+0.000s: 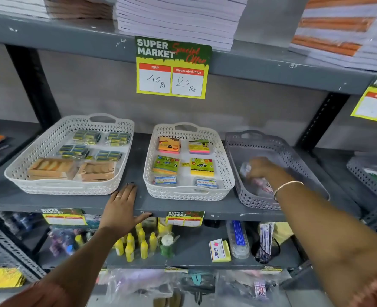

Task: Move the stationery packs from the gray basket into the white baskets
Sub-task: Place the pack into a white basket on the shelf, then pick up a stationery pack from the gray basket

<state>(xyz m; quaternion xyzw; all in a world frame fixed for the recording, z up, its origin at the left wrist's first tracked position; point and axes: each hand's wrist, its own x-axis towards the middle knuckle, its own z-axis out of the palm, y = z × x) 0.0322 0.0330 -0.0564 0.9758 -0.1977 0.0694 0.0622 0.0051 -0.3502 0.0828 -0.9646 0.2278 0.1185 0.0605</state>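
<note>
The gray basket (298, 160) stands at the right of the middle shelf. My right hand (260, 168) is inside it, blurred, its fingers closed on a clear stationery pack (246, 168). Another pinkish pack (264, 183) lies under the wrist. A small white basket (224, 171) in the middle holds sticky-note packs and small boxes in rows. To the left stands a larger white basket (39, 149) holding dark staple packs and tan packs. My left hand (122, 206) rests flat on the shelf edge between the two white baskets, holding nothing.
A price sign (172, 67) hangs from the upper shelf, which carries paper stacks (178, 18). Another gray basket (369, 173) sits at far right. The lower shelf holds yellow bottles (134, 244), a sticky-note pad (219, 250) and a pen case.
</note>
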